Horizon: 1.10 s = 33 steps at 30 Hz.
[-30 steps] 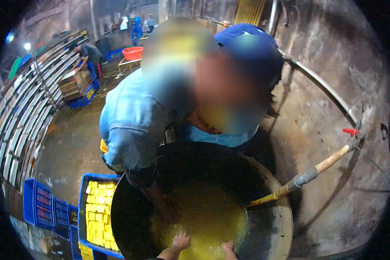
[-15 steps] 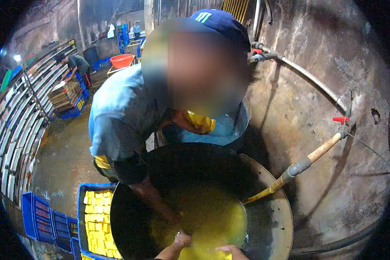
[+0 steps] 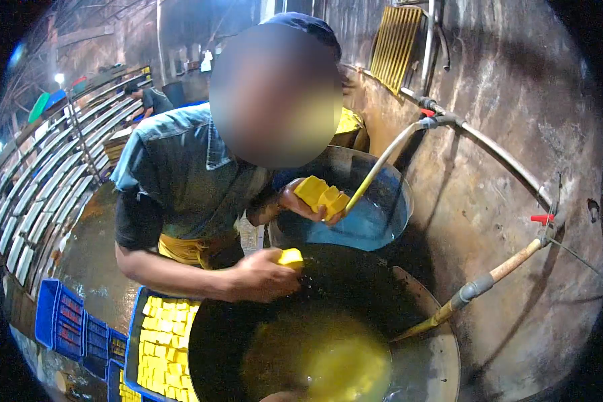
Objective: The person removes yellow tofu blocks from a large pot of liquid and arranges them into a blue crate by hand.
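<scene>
Only a sliver of skin shows at the bottom edge, seemingly my left hand (image 3: 283, 396), low over the large dark vat (image 3: 214, 355); its fingers are hidden. My right hand is out of the picture. Cloudy yellow liquid (image 3: 315, 335) fills the vat's bottom, brightest at the right. Across from me, a co-worker's hand (image 3: 261, 276) grips a yellow block (image 3: 291, 258), which looks like tofu, above the vat. Several more yellow blocks (image 3: 320, 195) rest in that person's other hand.
Left of the vat stands a blue crate (image 3: 132, 342) of yellow blocks, with more blue crates (image 3: 60, 315) beyond. A pipe (image 3: 469, 291) slants down to the vat from the right wall. Behind the vat is a tub of bluish water (image 3: 355, 224). Another person (image 3: 155, 100) bends at the back left.
My hands have dropped almost wholly out of view. The co-worker's arm has come up out of the vat with a yellow block, and the other hand's blocks show more fully. The view has shifted.
</scene>
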### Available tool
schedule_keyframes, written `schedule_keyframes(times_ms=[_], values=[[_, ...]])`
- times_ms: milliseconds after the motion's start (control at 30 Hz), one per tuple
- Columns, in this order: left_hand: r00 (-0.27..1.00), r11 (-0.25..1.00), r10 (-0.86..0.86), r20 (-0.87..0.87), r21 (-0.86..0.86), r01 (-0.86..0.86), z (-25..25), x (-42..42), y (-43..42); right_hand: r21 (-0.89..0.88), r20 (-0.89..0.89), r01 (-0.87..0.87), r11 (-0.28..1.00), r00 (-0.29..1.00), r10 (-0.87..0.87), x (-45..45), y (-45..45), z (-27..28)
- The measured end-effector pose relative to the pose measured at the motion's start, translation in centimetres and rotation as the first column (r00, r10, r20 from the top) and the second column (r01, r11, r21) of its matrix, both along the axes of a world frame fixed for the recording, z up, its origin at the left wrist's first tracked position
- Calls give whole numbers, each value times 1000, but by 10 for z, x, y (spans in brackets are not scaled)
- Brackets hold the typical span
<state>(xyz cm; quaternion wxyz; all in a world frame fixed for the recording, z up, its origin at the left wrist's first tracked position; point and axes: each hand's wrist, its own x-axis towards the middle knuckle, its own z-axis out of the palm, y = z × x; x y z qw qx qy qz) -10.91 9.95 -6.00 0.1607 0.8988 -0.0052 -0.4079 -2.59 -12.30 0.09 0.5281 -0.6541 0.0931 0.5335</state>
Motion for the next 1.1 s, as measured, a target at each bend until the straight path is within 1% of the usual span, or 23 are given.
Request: schedule_keyframes(times_ms=[133, 267, 667, 833, 933, 1000, 1033, 1067, 1100], values=[[1000, 1000, 19, 7, -1, -19, 8, 5, 3, -20, 24, -20, 1000, 999, 21, 8, 5, 1], [1000, 1000, 4, -5, -9, -4, 3, 5, 1, -41, 53, -28, 999, 998, 30, 6, 9, 3], [1000, 1000, -9, -12, -30, 9, 1, 10, 0, -115, 46, 5, 993, 999, 0, 18, -4, -11], [1000, 999, -5, -9, -46, 4, 2, 8, -3, -139, 9, -2, 990, 1000, 4, 17, -11, -20], [1000, 999, -7, 24, -53, 8, -3, 12, -7, -144, -71, 5, 990, 997, -16, 8, -31, -38], [998, 993, 41, 42, -116, -36, -14, 17, -5, -131, -225, 2, 991, 974, -31, -4, -60, -57], [985, 959, 167, 38, -237, -153, -36, 16, 1, -127, -318, 0, 992, 947, -40, -5, -72, -65], [959, 898, 284, 20, -357, -259, -49, 16, 8, -133, -417, -3, 991, 907, -54, -6, -82, -67], [954, 889, 262, -148, -348, -298, 66, 36, 25, -144, -505, -4, 990, 860, -70, -7, -89, -71]])
